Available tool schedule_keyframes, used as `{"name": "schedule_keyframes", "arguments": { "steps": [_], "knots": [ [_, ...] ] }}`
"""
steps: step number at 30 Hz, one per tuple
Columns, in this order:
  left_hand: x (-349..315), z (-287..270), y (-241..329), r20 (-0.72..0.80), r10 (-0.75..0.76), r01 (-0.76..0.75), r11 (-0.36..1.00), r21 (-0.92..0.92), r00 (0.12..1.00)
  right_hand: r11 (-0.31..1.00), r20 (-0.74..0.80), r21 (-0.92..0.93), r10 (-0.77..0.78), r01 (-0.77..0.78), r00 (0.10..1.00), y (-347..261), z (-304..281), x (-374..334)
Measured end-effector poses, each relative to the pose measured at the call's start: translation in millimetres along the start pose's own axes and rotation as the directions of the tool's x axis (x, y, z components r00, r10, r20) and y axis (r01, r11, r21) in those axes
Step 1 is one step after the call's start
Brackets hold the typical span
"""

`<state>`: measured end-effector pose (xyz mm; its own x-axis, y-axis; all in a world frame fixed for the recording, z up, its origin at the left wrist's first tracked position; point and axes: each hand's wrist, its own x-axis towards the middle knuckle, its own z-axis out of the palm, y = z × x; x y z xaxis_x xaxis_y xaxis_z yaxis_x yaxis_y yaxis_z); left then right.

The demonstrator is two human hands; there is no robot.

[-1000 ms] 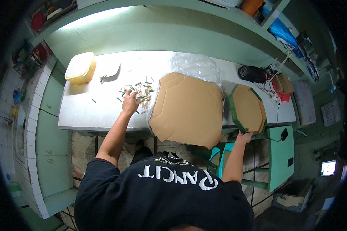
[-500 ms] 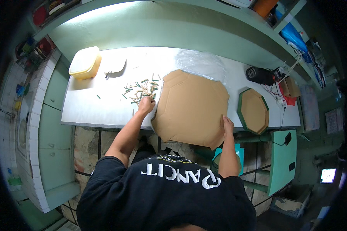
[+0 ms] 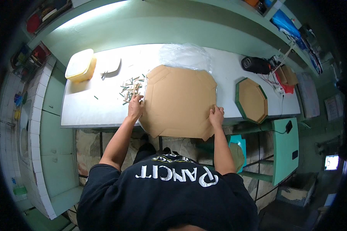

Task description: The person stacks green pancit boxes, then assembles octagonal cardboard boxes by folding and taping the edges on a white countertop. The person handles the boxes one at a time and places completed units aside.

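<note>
A large brown cardboard sheet [image 3: 180,102] with cut corners and crease lines lies on the white table, its near edge jutting past the table's front. My left hand [image 3: 135,107] is at the sheet's left edge, fingers curled against it. On the opposite side, my right hand [image 3: 217,114] has its fingers closed over the right edge. Just beyond my left hand sits a loose pile of small green and tan sticks [image 3: 131,87], partly hidden by that hand. Clear plastic wrap [image 3: 187,57] lies crumpled behind the sheet.
A green-rimmed octagonal cardboard tray [image 3: 252,101] lies to the right. Behind it are a black speaker [image 3: 255,64] and cables. At the left stand a yellow lidded tub [image 3: 80,66] and a white board [image 3: 110,65]. A green stool [image 3: 285,150] stands front right.
The cardboard sheet has turned slightly and shifted left, away from the octagonal tray. My left hand has moved from the sticks to the sheet's edge. The view has shifted a little.
</note>
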<state>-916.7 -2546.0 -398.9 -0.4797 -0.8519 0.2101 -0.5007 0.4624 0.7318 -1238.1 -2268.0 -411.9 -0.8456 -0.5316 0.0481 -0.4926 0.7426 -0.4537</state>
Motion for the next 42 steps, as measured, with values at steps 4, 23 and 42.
{"name": "schedule_keyframes", "arguments": {
  "steps": [4, 23, 42],
  "knots": [
    [1.4, 9.3, 11.0, 0.244, -0.144, 0.099, 0.977, 0.187, 0.959, 0.982, 0.088, 0.143, 0.109, -0.121, 0.990, -1.1, -4.2, 12.1],
    [21.5, -53.8, 75.8, 0.603, -0.126, 0.554, 0.573, -0.604, 0.788, 0.722, 0.175, 0.632, 0.221, -0.281, 0.960, -4.7, -24.6, 12.1],
    [11.1, -24.1, 189.8, -0.271, 0.056, -0.232, 0.697, -0.679, 0.961, 0.887, -0.676, 0.292, -0.074, 0.359, 0.733, -135.5, -142.1, 23.7]
  ]
}}
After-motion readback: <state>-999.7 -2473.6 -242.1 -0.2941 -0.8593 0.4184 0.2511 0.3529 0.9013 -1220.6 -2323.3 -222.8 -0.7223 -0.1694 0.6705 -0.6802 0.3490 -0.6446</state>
